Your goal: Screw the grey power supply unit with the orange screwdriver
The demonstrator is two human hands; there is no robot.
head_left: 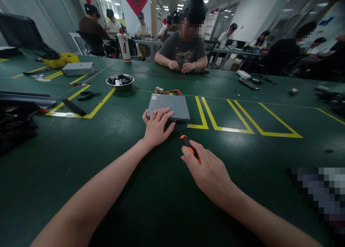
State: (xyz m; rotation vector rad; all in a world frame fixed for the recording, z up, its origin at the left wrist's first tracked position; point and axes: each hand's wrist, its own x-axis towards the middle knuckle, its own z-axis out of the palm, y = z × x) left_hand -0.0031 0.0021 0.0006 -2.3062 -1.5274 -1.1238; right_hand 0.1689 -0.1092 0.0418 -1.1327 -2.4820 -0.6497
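In the head view, a gray metal box [176,102] lies flat on the green surface [113,142], straight ahead of the person, with a small white label near its far left corner and a bundle of colored wires [175,92] at its far side. The left hand [158,126] lies over the box's near left part, its fingers spread across the top and its thumb at the near face; whether this grip clasps the box or only rests on it, I cannot tell. The right hand [208,166] has its grip closed around the black and orange handle of a screwdriver [185,140], whose thin shaft points up and left at the near face of the box; whether the tip touches it is too small to tell. Right of the box, yellow tape [281,135] marks outlines on the surface. Left of the box and farther off stands a metal bowl [120,83] holding dark parts, with a long black piece [74,108] nearer, inside another taped outline. Beyond the bowl are a 2nd metal box [79,69], a yellow container [64,59] and a white tumbler [124,49]. Across the surface, 1 person in a gray shirt [180,47] sits with both hands near its far edge.
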